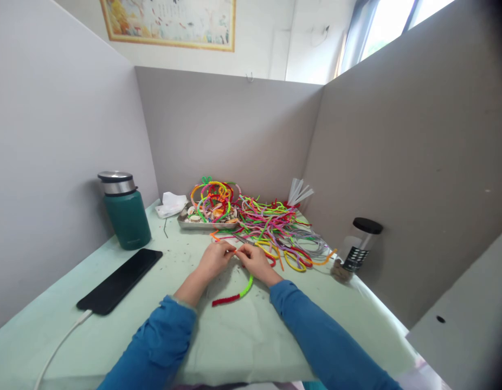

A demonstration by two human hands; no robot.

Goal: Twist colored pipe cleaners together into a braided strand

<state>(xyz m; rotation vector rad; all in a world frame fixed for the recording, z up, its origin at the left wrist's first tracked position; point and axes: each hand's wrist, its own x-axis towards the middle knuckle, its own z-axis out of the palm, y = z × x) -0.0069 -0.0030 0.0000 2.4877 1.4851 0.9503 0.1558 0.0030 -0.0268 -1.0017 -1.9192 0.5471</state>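
Observation:
My left hand (217,257) and my right hand (257,262) meet over the middle of the table, fingertips pinched together. A bit of orange pipe cleaner (235,252) shows between them; most of it is hidden by the fingers. From beneath my right hand a green and dark red pipe cleaner (230,300) curves down onto the cloth; whether it joins the orange piece I cannot tell. Just beyond the fingers lies a pair of scissors (243,239), partly covered. A large heap of coloured pipe cleaners (275,222) spreads behind my right hand.
A metal tray (206,226) holds bent pipe-cleaner shapes and small pieces. White tissue (172,203) lies beside it. On the left are a green flask (127,216) and a black phone (120,281) with a cable. A clear jar (356,250) stands right. Grey partitions (230,130) enclose the table.

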